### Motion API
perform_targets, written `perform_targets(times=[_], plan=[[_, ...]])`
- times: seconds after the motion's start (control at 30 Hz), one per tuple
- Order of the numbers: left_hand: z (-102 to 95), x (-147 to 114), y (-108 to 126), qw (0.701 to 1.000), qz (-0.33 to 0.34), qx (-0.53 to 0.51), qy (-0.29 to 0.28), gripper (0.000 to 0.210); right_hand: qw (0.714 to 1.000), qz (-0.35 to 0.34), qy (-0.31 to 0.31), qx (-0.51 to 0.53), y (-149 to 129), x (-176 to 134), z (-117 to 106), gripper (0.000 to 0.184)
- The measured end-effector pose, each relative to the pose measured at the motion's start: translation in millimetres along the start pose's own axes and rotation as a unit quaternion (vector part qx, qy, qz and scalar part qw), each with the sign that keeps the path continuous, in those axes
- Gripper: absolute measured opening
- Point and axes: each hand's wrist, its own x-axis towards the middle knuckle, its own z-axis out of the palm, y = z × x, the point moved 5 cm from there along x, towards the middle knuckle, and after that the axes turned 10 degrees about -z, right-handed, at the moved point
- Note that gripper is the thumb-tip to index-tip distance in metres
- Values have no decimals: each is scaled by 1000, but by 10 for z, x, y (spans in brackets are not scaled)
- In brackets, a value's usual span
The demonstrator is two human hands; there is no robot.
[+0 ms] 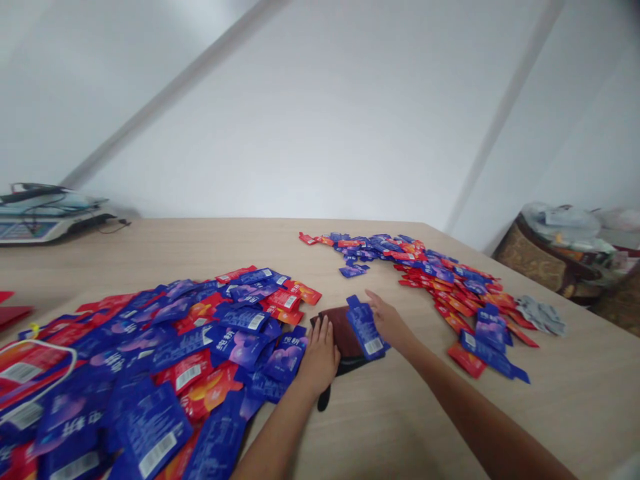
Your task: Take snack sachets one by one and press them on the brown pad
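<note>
A dark brown pad [343, 325], which looks like folded leather, lies on the table. My left hand [320, 350] is laid flat over its left edge with the fingers stretched out. A blue sachet [365, 327], barcode side up, lies slanted over the pad's right part. My right hand [389, 321] is at the sachet's upper right edge, thumb and fingers closed about it and one finger pointing past it. A black strap-like end [324, 399] sticks out below the pad. Left of my left hand spreads a big pile of blue and red sachets [240, 320].
More sachets [440, 273] form a long curved heap on the right of the wooden table [225, 247]. Beside it lies a grey glove [541, 315]. A scale [50, 223] with a cable stands at the back left. A patterned chair [537, 257] holds plastic bags at the far right.
</note>
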Motion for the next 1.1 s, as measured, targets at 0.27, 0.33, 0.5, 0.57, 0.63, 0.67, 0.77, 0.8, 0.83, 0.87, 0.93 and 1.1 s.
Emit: perform_targets(times=[0.27,0.33,0.5,0.57,0.63,0.67,0.77,0.8,0.83,0.87,0.93,1.1], plan=[[33,-11,-14,1000,7,10,8,57,991,-86,13,-100,-139,-358,639,50],[38,-17,-16,1000,10,11,8,58,983,-107,-14,-149,-230,-364,846,51],[51,-9,-20,1000,2,8,9,58,970,-122,-57,-203,-172,113,942,50],[53,-2,-18,1000,2,9,11,57,969,-115,-77,-203,-112,290,914,51],[51,1,-14,1000,8,8,16,58,971,-101,-88,-198,-88,332,893,54],[51,1,-14,1000,10,8,18,57,972,-97,-89,-195,-95,297,885,55],[51,0,-17,999,18,6,27,55,974,-113,-83,-180,-164,44,852,61],[52,0,-19,999,20,5,30,54,973,-124,-82,-175,-189,-55,830,62],[55,1,-21,999,20,4,32,54,973,-133,-82,-170,-209,-143,800,62],[60,3,-24,999,19,3,33,54,973,-138,-83,-165,-223,-212,761,61],[69,7,-31,999,15,1,34,54,974,-136,-86,-162,-239,-278,673,56],[75,9,-37,1000,11,-7,29,56,969,-76,-67,-225,-306,-112,560,56]])
